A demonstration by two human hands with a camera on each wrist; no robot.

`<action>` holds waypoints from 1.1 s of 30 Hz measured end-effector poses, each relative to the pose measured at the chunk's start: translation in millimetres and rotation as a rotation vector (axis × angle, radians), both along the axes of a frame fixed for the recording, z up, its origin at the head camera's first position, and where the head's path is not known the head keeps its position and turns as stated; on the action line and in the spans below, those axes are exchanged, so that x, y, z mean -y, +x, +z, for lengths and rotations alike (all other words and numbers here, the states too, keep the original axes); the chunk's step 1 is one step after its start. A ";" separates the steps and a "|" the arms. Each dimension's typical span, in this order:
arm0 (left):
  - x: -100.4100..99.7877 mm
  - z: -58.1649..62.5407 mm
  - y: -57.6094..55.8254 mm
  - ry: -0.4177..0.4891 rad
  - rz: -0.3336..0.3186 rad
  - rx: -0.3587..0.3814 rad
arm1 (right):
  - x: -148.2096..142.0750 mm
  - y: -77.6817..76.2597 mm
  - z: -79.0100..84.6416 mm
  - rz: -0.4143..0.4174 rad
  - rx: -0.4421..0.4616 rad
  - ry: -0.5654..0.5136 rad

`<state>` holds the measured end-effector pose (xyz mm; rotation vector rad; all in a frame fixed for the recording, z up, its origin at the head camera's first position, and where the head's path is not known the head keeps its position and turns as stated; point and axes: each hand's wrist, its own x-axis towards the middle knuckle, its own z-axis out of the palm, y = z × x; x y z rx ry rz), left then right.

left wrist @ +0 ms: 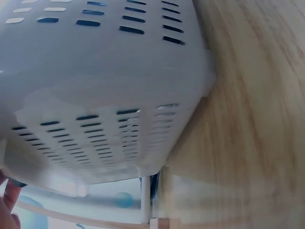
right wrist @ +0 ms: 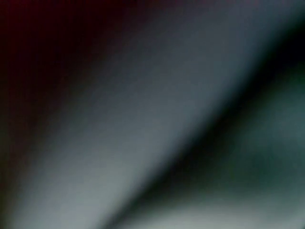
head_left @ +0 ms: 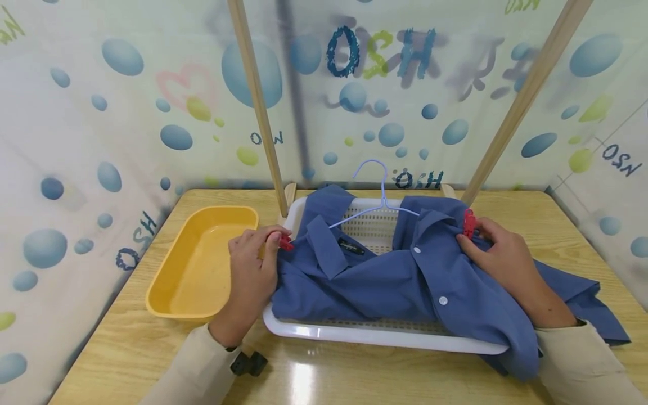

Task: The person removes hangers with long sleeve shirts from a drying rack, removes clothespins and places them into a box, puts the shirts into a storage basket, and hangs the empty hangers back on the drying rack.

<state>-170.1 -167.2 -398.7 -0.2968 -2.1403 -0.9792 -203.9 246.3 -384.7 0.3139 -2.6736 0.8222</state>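
A blue collared shirt (head_left: 364,287) lies over a white slotted basket (head_left: 354,333), with a light-blue wire hanger (head_left: 383,188) inside its neck. At the shirt's left shoulder, my left hand (head_left: 251,273) pinches a red clothespin (head_left: 286,242). My right hand (head_left: 506,264) grips another red clothespin (head_left: 469,224) at the right shoulder; its wrist rests near the sleeve. The left wrist view shows the basket's slotted outer wall (left wrist: 95,90) and fingertips (left wrist: 9,202) at the lower left edge. Only dark blur fills the right wrist view.
A yellow plastic tub (head_left: 197,270) stands on the wooden table (head_left: 126,349), left of the basket. Two wooden poles (head_left: 260,107) rise behind the basket. A patterned curtain (head_left: 329,129) closes off the back and sides.
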 end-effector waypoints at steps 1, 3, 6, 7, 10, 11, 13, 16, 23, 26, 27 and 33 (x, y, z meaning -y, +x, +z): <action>1.2 1.4 0.2 0.004 0.002 -0.001 | 0.0 0.1 0.1 0.000 -0.003 0.004; 4.8 5.1 0.4 0.012 0.010 0.000 | 0.3 0.3 0.2 -0.002 -0.010 0.013; 12.9 14.4 2.2 0.023 0.031 -0.008 | 1.8 0.1 0.2 0.002 -0.013 0.011; 16.4 17.1 2.9 0.024 0.041 -0.008 | 2.4 0.2 0.0 0.004 -0.014 0.011; 28.8 23.6 3.2 -0.026 0.087 -0.010 | 3.4 0.0 -1.4 0.009 -0.012 0.007; 33.4 25.6 2.7 -0.059 0.108 -0.008 | 3.4 0.2 -1.8 0.008 -0.014 0.007; 42.8 28.7 0.5 -0.149 0.149 0.002 | 3.1 0.4 -1.7 0.006 -0.016 0.005; 55.9 32.9 -3.0 -0.306 0.214 0.039 | 2.1 0.8 -0.1 0.004 -0.012 0.003; 77.4 36.1 -8.1 -0.529 0.281 0.162 | 0.0 1.4 1.5 0.004 -0.005 0.010; 83.2 37.2 -9.7 -0.605 0.284 0.234 | -0.2 0.8 1.0 0.005 -0.016 0.006; 85.2 37.3 -10.2 -0.628 0.283 0.263 | -0.3 0.6 0.8 0.004 -0.022 0.007; 95.3 37.6 -12.0 -0.738 0.265 0.473 | -0.7 0.2 0.2 0.015 -0.001 0.000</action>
